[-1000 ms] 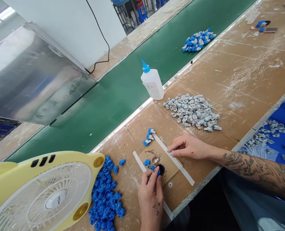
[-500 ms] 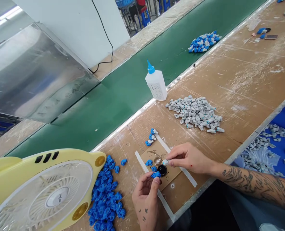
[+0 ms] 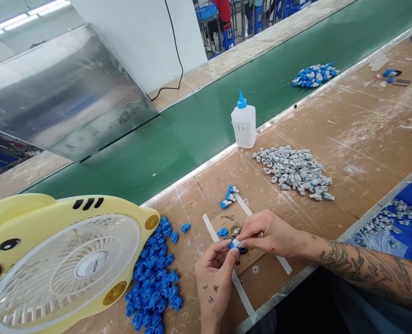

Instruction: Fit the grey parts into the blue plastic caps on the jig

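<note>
Pinched between the fingers of my left hand (image 3: 215,278) is a small blue plastic piece (image 3: 231,244). My right hand (image 3: 267,234) grips a small grey-white piece (image 3: 237,242) and presses it against the blue one; fingertips partly hide where they meet. Under the hands lies a taped-down cardboard sheet (image 3: 227,220), with a small round clear dish (image 3: 235,230) and a dark round container mostly covered by my fingers. A loose blue piece (image 3: 222,232) rests on the cardboard. Several joined blue-and-grey pieces (image 3: 228,197) sit at its far edge.
A heap of blue pieces (image 3: 153,278) lies at left beside a yellow fan (image 3: 67,260). Grey pieces (image 3: 296,171) are piled at right, near a white bottle with a blue nozzle (image 3: 244,125). Behind runs a green conveyor belt (image 3: 192,139) carrying blue-and-grey pieces (image 3: 315,75).
My right hand has brought the grey-white piece left, from above the dark container onto the blue piece in my left hand. The whole view has shifted slightly.
</note>
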